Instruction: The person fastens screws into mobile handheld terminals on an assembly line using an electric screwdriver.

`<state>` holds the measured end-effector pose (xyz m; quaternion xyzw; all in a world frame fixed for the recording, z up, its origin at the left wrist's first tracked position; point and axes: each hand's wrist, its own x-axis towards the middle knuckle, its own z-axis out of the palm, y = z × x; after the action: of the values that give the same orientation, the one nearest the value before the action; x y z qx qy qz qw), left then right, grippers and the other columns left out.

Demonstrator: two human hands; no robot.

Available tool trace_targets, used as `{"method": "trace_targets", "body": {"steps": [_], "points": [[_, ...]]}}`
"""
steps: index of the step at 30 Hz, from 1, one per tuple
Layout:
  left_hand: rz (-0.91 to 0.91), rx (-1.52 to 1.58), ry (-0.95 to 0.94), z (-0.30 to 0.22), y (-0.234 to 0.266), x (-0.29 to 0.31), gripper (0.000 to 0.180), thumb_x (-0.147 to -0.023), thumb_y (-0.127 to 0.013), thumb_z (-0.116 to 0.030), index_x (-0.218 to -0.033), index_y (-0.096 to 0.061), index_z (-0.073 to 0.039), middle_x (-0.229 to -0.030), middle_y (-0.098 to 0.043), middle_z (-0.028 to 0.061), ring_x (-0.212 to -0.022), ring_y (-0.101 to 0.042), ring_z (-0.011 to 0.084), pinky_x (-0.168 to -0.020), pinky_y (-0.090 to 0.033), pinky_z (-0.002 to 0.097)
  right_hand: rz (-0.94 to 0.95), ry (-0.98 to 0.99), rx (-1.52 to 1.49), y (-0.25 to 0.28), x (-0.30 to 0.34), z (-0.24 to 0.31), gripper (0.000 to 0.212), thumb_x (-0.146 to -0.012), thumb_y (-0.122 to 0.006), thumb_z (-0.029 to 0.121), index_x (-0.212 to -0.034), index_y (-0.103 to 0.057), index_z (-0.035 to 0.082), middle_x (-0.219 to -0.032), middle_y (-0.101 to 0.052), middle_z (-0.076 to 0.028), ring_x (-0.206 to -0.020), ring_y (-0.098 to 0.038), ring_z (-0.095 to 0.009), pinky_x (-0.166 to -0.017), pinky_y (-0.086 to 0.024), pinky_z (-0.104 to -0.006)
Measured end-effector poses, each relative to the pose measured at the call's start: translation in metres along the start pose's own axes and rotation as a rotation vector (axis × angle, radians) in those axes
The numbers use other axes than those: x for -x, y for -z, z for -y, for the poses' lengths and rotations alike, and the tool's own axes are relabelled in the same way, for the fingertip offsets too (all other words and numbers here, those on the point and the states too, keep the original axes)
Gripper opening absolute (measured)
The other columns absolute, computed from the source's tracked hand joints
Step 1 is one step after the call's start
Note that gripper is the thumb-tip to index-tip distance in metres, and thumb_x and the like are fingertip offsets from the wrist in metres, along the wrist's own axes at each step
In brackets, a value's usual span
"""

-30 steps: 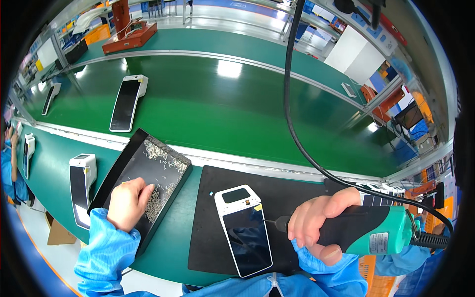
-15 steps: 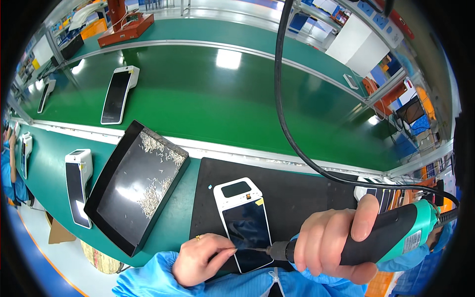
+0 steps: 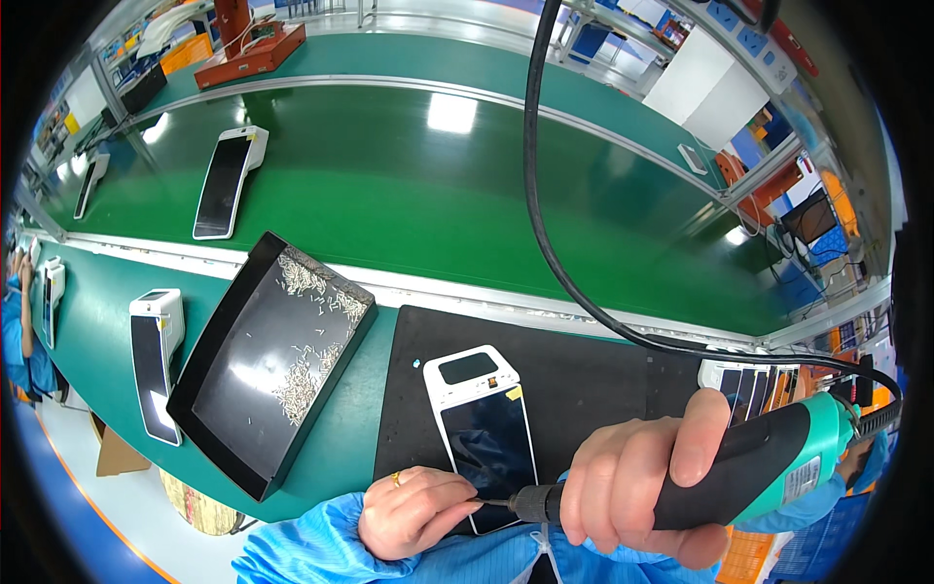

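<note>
Nearest the person, left hand (image 3: 420,511) pinches the bit of the green-and-black electric screwdriver (image 3: 749,472), which right hand (image 3: 637,482) grips closed. White handheld terminal (image 3: 484,428) lies on black mat (image 3: 584,365); fastening seemingly unstarted. Beyond, black tray of screws (image 3: 268,365) well stocked.

Both forearms in bright blue smock sleeves, cuffs gathered at wrists, fabric finely wrinkled. Left hand (image 3: 423,511) bare, gold ring on one finger. Right hand (image 3: 637,482) bare, no glove, no ring visible.
</note>
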<state>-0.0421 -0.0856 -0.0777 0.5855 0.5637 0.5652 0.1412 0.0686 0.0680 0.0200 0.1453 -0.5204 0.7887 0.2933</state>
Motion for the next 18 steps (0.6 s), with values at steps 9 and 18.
{"method": "trace_targets", "body": {"steps": [9, 18], "points": [[-0.008, 0.044, -0.016, 0.001, 0.001, -0.001, 0.020, -0.068, -0.072, -0.002, -0.083, -0.059, 0.000, -0.077, -0.065, 0.0121, -0.065, -0.063, 0.0229, -0.058, -0.050, 0.0288, -0.036, 0.043, -0.012, -0.004, -0.001, 0.003, 0.041, -0.084, -0.062, 0.029, -0.102, -0.031, 0.008, -0.062, -0.053, -0.006, -0.048, -0.054, -0.020, -0.047, -0.049, -0.0340], [-0.005, -0.043, -0.076, 0.005, -0.009, -0.001, 0.023, -0.066, -0.075, -0.006, -0.082, -0.059, -0.003, -0.074, -0.062, 0.0054, -0.063, -0.060, 0.0189, -0.055, -0.049, 0.0264, 0.081, -0.107, -0.171, -0.001, -0.002, 0.000, 0.042, -0.076, -0.069, 0.015, -0.103, -0.040, 0.002, -0.068, -0.054, -0.010, -0.058, -0.053, -0.020, -0.054, -0.047, -0.0347]]}}
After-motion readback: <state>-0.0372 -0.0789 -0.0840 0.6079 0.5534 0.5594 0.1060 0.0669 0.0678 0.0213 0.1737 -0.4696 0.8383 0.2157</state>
